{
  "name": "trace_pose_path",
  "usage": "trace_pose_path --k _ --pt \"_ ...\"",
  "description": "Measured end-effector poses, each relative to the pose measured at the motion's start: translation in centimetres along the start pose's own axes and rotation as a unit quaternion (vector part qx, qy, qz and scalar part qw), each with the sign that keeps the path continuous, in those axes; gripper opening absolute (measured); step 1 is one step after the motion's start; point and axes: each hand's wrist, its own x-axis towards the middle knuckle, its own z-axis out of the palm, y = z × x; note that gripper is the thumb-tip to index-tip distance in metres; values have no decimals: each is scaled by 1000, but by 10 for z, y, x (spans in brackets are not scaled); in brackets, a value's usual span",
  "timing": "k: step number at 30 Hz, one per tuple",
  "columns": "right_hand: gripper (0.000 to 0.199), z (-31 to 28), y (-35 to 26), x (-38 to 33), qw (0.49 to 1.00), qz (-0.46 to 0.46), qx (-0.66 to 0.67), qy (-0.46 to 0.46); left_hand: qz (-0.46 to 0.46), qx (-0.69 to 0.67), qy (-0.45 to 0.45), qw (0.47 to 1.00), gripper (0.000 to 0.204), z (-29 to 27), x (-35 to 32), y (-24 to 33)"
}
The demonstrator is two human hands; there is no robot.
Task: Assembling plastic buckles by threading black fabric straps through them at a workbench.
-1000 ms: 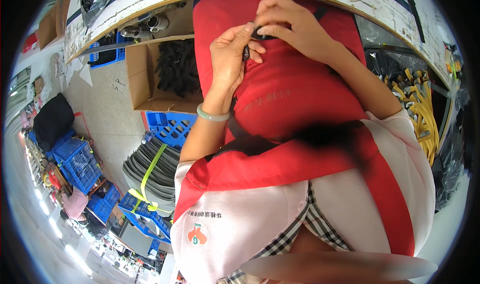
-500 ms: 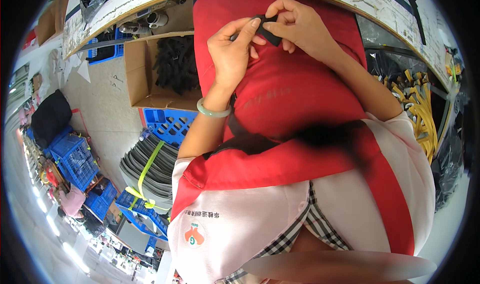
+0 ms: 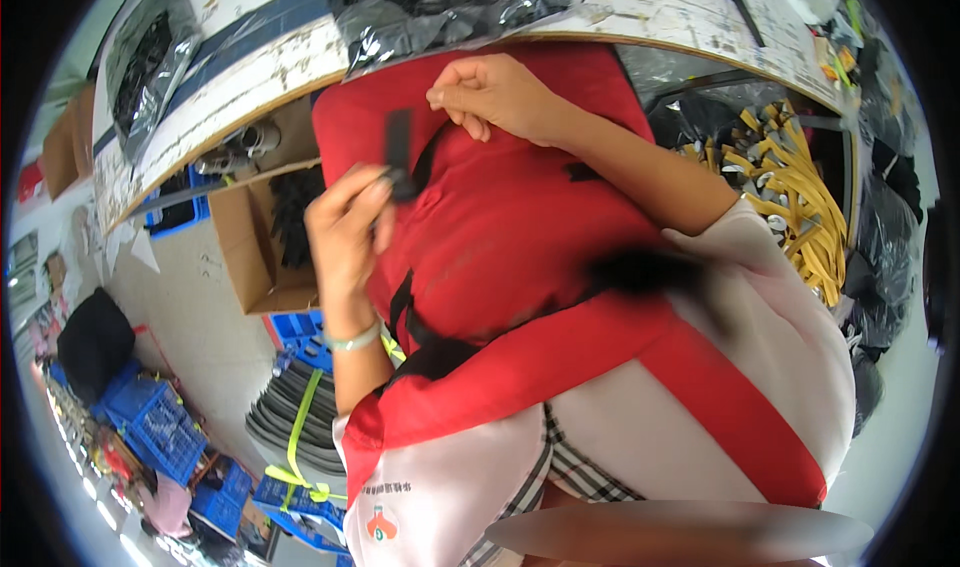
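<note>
Black strip (image 3: 398,139); red apron (image 3: 510,232); pale green bangle (image 3: 355,341); yellow straps (image 3: 812,217); blue basket (image 3: 166,435); black-and-white checked collar (image 3: 588,472).

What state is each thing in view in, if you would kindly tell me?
Black strap, pinched at its lower end
Left hand, closed on that strap
Right hand, fingers curled in, nothing visibly held
Red apron, worn, creased
Cardboard box, open, black pieces inside
Dark sheets, stacked, tied with a lime band
Yellow straps, bunched together
</note>
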Motion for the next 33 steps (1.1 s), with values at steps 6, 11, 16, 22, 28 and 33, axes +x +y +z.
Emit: trace_pose_path --k 6,11,16,22,28,33 --pt "17 -83 -33 -28 916 -155 -289 229 60 12 86 994 15 -142 -70 18" --pt "11 -151 -44 -29 713 -186 -596 319 76 -66 380 920 27 -207 -64 -29" --pt "10 -171 -45 -30 716 -222 -596 288 -17 -385 243 890 38 -156 -25 -71" --pt "15 -83 -111 -74 859 -192 -405 247 -6 -327 20 945 33 -24 13 -30" --pt "16 6 -65 -37 979 3 -196 -53 -8 -218 -20 976 21 18 19 -17" --pt "18 24 -39 -19 990 49 -113 -72 -4 -170 32 985 18 22 20 -21"
